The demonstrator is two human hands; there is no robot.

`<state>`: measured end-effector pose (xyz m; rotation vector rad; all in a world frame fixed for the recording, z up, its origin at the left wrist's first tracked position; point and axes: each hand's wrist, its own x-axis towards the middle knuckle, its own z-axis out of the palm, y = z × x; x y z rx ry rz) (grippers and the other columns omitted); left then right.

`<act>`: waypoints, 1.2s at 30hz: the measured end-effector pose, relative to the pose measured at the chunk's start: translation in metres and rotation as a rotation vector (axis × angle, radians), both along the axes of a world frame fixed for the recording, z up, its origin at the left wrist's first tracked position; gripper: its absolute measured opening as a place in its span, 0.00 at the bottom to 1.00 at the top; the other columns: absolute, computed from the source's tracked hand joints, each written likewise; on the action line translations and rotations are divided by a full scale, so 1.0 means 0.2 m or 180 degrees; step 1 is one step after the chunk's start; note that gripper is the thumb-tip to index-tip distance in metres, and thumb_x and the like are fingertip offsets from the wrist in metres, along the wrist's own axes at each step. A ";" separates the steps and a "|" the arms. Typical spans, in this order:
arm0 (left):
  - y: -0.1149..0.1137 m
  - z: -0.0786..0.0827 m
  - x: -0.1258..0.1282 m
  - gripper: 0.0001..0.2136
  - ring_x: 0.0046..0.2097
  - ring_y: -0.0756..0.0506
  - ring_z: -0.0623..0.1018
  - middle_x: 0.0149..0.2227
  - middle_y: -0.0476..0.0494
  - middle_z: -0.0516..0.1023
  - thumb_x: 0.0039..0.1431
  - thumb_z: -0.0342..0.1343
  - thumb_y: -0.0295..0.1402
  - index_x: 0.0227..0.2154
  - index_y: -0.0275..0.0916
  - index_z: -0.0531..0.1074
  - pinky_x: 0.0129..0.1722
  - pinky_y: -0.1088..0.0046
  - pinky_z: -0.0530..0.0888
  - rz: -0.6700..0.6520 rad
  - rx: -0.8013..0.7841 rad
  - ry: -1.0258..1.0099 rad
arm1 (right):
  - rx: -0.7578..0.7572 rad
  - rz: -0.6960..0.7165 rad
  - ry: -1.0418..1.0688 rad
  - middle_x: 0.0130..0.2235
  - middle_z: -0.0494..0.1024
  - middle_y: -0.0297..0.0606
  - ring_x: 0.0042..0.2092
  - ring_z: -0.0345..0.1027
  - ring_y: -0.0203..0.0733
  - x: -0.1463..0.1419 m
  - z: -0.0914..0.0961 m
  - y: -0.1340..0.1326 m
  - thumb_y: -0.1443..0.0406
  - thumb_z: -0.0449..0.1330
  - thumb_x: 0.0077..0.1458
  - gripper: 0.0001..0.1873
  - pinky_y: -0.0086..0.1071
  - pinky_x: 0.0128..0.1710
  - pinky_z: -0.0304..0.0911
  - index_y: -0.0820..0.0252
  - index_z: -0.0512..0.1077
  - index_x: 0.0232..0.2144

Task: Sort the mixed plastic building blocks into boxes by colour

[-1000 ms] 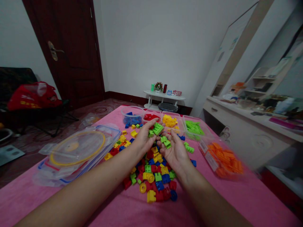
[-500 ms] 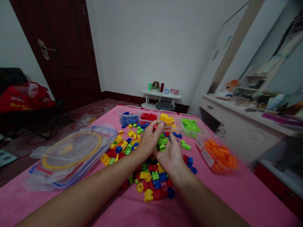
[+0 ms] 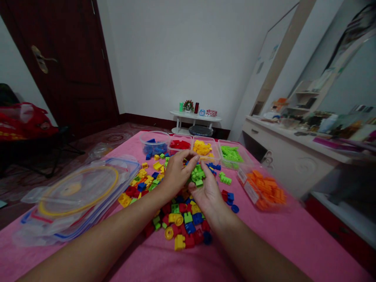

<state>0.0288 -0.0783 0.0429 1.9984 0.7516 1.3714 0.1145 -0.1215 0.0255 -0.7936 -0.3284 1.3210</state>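
Note:
Several green toy building bricks [image 3: 199, 174] are gathered in my right hand [image 3: 209, 191], which is cupped with its palm up and its fingers curled around them. My left hand [image 3: 178, 169] is close against them from the left. Its fingers are bent and the thumb is drawn in near the fingertips; what lies between them is mostly hidden. Below and around both hands spreads a loose heap of mixed bricks [image 3: 188, 217] in red, yellow, blue and green. A small joined green piece [image 3: 225, 178] lies on the pink cloth just right of my right hand.
Along the far side stand clear tubs of blue [image 3: 154, 148], red [image 3: 179, 145], yellow [image 3: 202, 148] and green bricks [image 3: 231, 154]. A clear box of orange bricks [image 3: 266, 190] is at the right. Stacked plastic lids [image 3: 79, 192] lie at the left on the pink cloth [image 3: 264, 243].
My hands have drawn slightly closer around the green bricks, and the left fingers have curled in more. The whole view has shifted a little.

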 end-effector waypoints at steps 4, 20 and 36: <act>0.00 0.01 -0.01 0.10 0.30 0.51 0.71 0.28 0.49 0.74 0.59 0.49 0.36 0.29 0.37 0.72 0.30 0.77 0.65 0.0190 0.0187 0.0184 | -0.0189 -0.0140 0.0149 0.27 0.75 0.26 0.22 0.64 0.28 -0.03 0.01 -0.02 0.58 0.64 0.46 0.13 0.19 0.13 0.52 0.56 0.71 0.34; 0.09 0.02 -0.04 0.14 0.22 0.54 0.63 0.19 0.53 0.64 0.53 0.53 0.41 0.21 0.36 0.66 0.21 0.80 0.58 0.0032 -0.0685 -0.0243 | 0.0211 0.0308 -0.0615 0.31 0.73 0.28 0.24 0.65 0.29 -0.05 0.05 -0.07 0.59 0.67 0.41 0.18 0.19 0.14 0.52 0.57 0.70 0.36; 0.22 -0.02 -0.09 0.19 0.23 0.53 0.70 0.21 0.49 0.71 0.49 0.53 0.48 0.27 0.34 0.71 0.22 0.81 0.65 -0.0390 -0.2200 -0.1646 | 0.0132 0.0060 0.0220 0.24 0.71 0.31 0.23 0.64 0.30 0.13 0.14 -0.01 0.69 0.59 0.44 0.05 0.17 0.13 0.51 0.62 0.67 0.28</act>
